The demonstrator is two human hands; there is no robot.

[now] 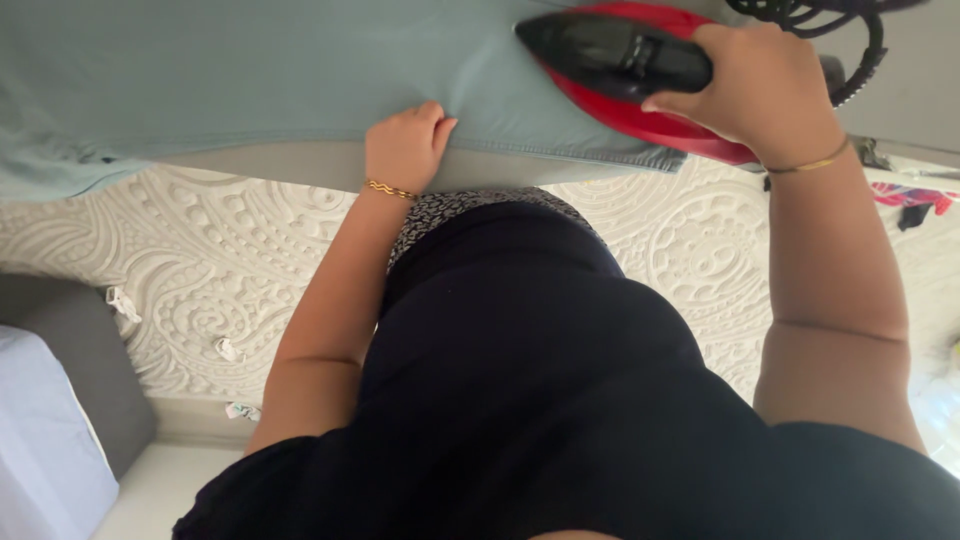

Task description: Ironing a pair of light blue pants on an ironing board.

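Pressing a pale blue-green garment (pixel 250 70) spread flat over a grey ironing surface (pixel 300 165), near its front edge. Right hand (pixel 765 85) wrapping fully closed around the handle of a red and black iron (pixel 620 70), soleplate lying on the cloth just inside the stitched hem (pixel 610 152). Left hand (pixel 405 145) curling its fingers (pixel 440 125) over the garment's near edge, pinching the fabric taut just beside the iron's nose. Judging good practice: keeping the cloth tensioned away from the iron, gliding along the hem rather than resting, holding the left fingers clear of the hot tip. Trailing at upper right, a coiled black cord (pixel 850 40), likely to snag on a long stroke. Lying below, a white embossed floor covering (pixel 200 270) with small white scraps (pixel 228 350); at lower left, a grey cushion (pixel 70 350).
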